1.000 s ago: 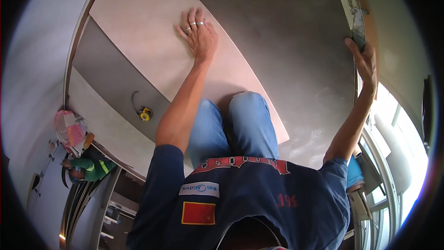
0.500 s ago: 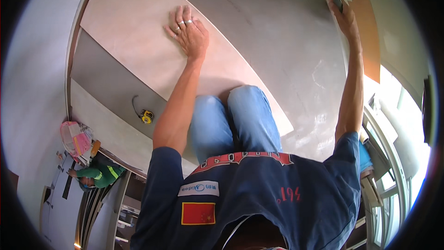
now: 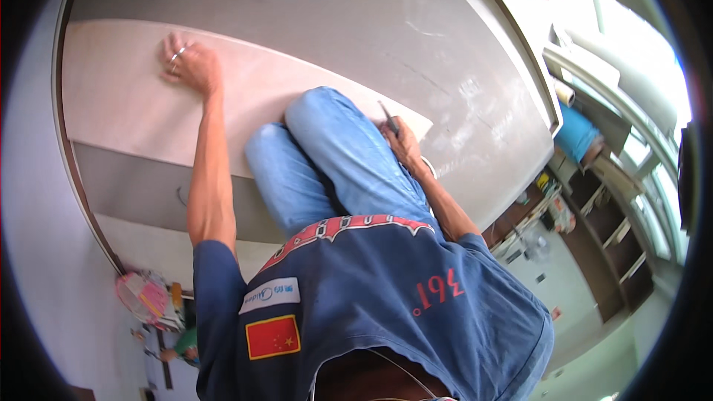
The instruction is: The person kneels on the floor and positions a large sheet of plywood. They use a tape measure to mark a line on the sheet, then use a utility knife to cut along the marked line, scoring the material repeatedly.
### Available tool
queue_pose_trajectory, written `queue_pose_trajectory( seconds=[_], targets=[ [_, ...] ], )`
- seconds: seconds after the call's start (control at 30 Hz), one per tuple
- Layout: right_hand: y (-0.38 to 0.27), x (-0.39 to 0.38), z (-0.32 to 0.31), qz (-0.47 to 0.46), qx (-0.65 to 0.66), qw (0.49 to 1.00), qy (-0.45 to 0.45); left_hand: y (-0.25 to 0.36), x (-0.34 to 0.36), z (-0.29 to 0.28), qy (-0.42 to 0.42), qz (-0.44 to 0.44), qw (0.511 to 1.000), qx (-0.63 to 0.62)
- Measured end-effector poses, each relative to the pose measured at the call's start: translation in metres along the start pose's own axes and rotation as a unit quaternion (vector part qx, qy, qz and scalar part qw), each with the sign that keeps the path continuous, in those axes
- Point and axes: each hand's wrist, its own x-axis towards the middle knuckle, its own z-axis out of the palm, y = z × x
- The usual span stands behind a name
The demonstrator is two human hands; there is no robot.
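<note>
A long pale board (image 3: 126,89) lies across a larger grey panel (image 3: 349,15), with my knees on or over it. Toward the board's far edge at the left, my left hand (image 3: 194,67) rests on its surface, fingers slightly bent and a little blurred, rings showing. My right hand (image 3: 403,145) is beside my right knee, near the board's right end. Closed in it is a slim dark tool (image 3: 389,117) whose narrow tip points away from me. Its exact kind is not clear. A white curved item (image 3: 429,166) shows partly behind my right wrist.
A raised rim (image 3: 512,30) runs along the panel's right side. Shelving (image 3: 601,215) and a blue bundle (image 3: 575,134) stand beyond it. At lower left are a pink and white bag (image 3: 141,297) and part of a person in green (image 3: 187,345). A dark cord (image 3: 180,196) lies by my left forearm.
My right hand has come from the panel's far right edge to beside my knee, still holding the dark tool. The view has turned; my left hand remains on the board. The yellow tape measure is now hidden.
</note>
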Motion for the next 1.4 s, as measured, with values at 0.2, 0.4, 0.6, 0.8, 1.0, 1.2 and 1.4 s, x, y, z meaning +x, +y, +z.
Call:
queue_pose_trajectory(
  seconds=[0.2,0.4,0.6,0.8,1.0,1.2,1.4],
  targets=[
    [0.019,0.005,0.018,-0.149,-0.059,0.984,0.078,0.035,-0.054,-0.061,-0.295,0.008,0.953,-0.063],
    [0.016,0.001,0.016,-0.176,-0.065,0.98,0.068,0.076,-0.115,-0.09,-0.401,-0.06,0.913,-0.051],
    [0.019,-0.009,-0.012,-0.147,0.196,0.97,0.008,0.108,-0.174,-0.095,-0.361,0.016,0.932,-0.019],
    [0.012,-0.017,-0.054,-0.246,0.112,0.963,-0.001,0.13,-0.174,-0.103,-0.437,-0.043,0.894,0.088],
    [-0.028,0.037,-0.068,-0.347,-0.036,0.937,-0.01,0.138,-0.175,-0.108,-0.42,-0.04,0.903,0.078],
    [-0.071,0.106,-0.017,-0.449,-0.138,0.883,-0.003,0.134,-0.176,-0.109,-0.404,-0.024,0.913,0.057],
    [-0.094,0.128,-0.002,-0.451,-0.202,0.869,-0.021,0.126,-0.181,-0.102,-0.401,-0.035,0.914,0.053]
  ],
)
